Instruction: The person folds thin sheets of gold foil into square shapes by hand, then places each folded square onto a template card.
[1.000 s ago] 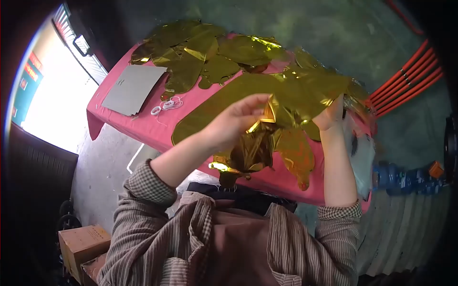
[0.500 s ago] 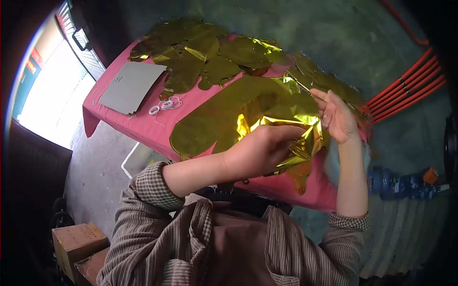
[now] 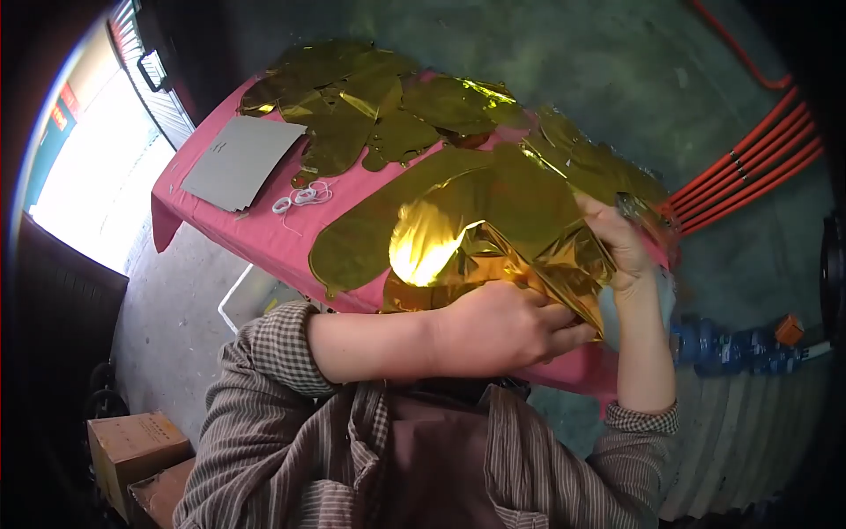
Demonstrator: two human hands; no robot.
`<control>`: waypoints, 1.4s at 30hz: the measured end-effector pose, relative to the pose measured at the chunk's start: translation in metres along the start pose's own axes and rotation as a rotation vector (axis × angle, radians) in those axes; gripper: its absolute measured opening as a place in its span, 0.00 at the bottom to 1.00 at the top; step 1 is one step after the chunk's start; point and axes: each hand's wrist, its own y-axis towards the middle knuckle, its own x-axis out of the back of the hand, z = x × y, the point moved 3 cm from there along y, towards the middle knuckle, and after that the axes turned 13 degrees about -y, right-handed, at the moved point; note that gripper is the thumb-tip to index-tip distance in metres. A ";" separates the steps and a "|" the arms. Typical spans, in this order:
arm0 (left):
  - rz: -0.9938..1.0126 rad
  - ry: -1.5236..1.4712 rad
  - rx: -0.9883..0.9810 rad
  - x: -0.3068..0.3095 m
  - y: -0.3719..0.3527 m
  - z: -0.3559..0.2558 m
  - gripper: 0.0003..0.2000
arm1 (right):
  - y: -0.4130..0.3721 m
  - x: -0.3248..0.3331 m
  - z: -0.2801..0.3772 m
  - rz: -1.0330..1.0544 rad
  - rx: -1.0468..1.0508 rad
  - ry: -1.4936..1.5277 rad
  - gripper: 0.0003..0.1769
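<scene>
My left hand (image 3: 507, 326) is closed on the near edge of a crumpled gold foil sheet (image 3: 493, 260), its fingers bent and pressed together. My right hand (image 3: 617, 242) pinches the same foil at its right side, with some fingertips hidden behind the folds. Between the hands the foil is folded and reflects bright light at its left part. Beneath it a flat gold foil shape (image 3: 361, 238) with rounded edges lies on the pink-covered table (image 3: 264, 242).
More gold foil pieces (image 3: 344, 106) are spread along the table's far side. Grey boards (image 3: 242, 161) and white string (image 3: 308, 194) lie at the left. Blue bottles (image 3: 727, 346) and red tubes (image 3: 749, 163) are at the right, cardboard boxes (image 3: 137, 450) at the lower left.
My left hand has moved down and right, pulling the foil's edge towards my body. My right hand has lowered slightly, and its fingers have gone from stretched out to closed on the foil.
</scene>
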 end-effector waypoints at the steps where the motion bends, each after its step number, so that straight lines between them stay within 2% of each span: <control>1: 0.051 0.012 0.033 0.001 -0.001 0.001 0.22 | -0.004 0.011 0.004 -0.052 0.073 -0.024 0.25; 4: -0.015 -0.033 0.136 0.003 -0.004 0.008 0.22 | -0.016 0.025 0.028 -0.302 0.382 -0.140 0.22; 5: -0.141 -0.198 0.101 0.006 -0.004 0.011 0.21 | -0.019 0.026 0.038 -0.302 0.452 -0.142 0.21; 7: -0.103 -0.628 0.323 0.009 -0.005 0.025 0.22 | -0.026 0.021 0.058 -0.264 0.607 -0.157 0.21; 8: 0.007 -0.842 0.488 0.013 -0.007 0.037 0.25 | -0.029 0.017 0.063 -0.260 0.640 -0.152 0.22; 10: -0.116 -1.278 0.643 0.003 -0.009 0.061 0.31 | -0.036 0.014 0.070 -0.226 0.681 -0.153 0.23; 11: -0.086 -1.341 0.603 -0.002 -0.007 0.078 0.38 | -0.038 0.011 0.070 -0.228 0.683 -0.157 0.23; 13: -0.266 -1.469 0.613 -0.003 0.003 0.086 0.39 | -0.044 0.001 0.069 -0.188 0.730 -0.051 0.23; 14: -0.292 -1.538 0.481 -0.001 0.012 0.088 0.34 | -0.045 -0.004 0.067 -0.188 0.732 -0.053 0.23; 15: -0.291 -1.538 0.479 -0.002 0.018 0.087 0.34 | -0.046 -0.009 0.063 -0.170 0.718 -0.037 0.23; 16: -0.412 -1.514 0.511 -0.001 0.022 0.088 0.31 | -0.048 -0.012 0.060 -0.153 0.706 -0.021 0.22; 17: -0.533 -1.485 0.542 0.000 0.025 0.090 0.28 | -0.050 -0.004 0.054 -0.215 0.701 -0.016 0.23; 19: -0.630 -1.624 0.473 0.008 0.031 0.090 0.20 | -0.054 0.006 0.043 -0.281 0.673 -0.058 0.25; 20: -0.627 -1.636 0.481 0.013 0.031 0.093 0.11 | -0.056 0.015 0.036 -0.348 0.643 -0.099 0.28; 21: -0.622 -1.636 0.481 0.017 0.031 0.093 0.11 | -0.058 0.026 0.028 -0.257 0.637 -0.059 0.29; 24: -0.516 -1.400 0.441 0.025 0.032 0.092 0.06 | -0.068 0.040 0.019 -0.307 0.589 0.048 0.31; 25: -0.513 -1.399 0.440 0.025 0.032 0.091 0.06 | -0.067 0.035 0.019 -0.170 0.564 0.142 0.32; 28: -0.502 -1.273 0.438 0.032 0.034 0.088 0.07 | -0.064 0.030 0.024 -0.120 0.561 -0.014 0.38; 29: -0.482 -1.247 0.392 0.035 0.036 0.087 0.08 | -0.065 0.035 0.024 -0.284 0.487 -0.082 0.32; 30: -0.463 -1.220 0.345 0.038 0.037 0.087 0.09 | -0.065 0.034 0.027 -0.289 0.493 -0.081 0.32; 32: -0.510 -1.169 0.334 0.041 0.040 0.088 0.11 | -0.062 0.026 0.035 -0.369 0.427 -0.280 0.22; 33: -0.565 -1.118 0.326 0.044 0.041 0.089 0.13 | -0.062 0.005 0.047 -0.409 0.479 -0.238 0.14; 34: -0.614 -1.161 0.321 0.046 0.043 0.089 0.20 | -0.062 0.007 0.049 -0.413 0.483 -0.237 0.14; 37: -0.661 -1.215 0.255 0.055 0.041 0.094 0.25 | -0.065 0.012 0.062 -0.558 0.619 -0.364 0.09; 38: -0.682 -1.216 0.319 0.056 0.038 0.094 0.29 | -0.067 0.017 0.065 -0.563 0.620 -0.365 0.09; 39: -0.678 -1.220 0.318 0.053 0.038 0.092 0.29 | -0.070 0.022 0.069 -0.576 0.652 -0.391 0.13; 40: -0.752 -1.069 0.262 0.052 0.037 0.092 0.30 | -0.073 0.024 0.073 -0.588 0.682 -0.418 0.17; 41: -0.822 -0.915 0.207 0.052 0.035 0.089 0.30 | -0.077 0.025 0.076 -0.668 0.684 -0.468 0.17; 42: -0.740 -0.759 0.195 0.050 0.034 0.081 0.34 | -0.079 0.017 0.080 -0.673 0.682 -0.466 0.17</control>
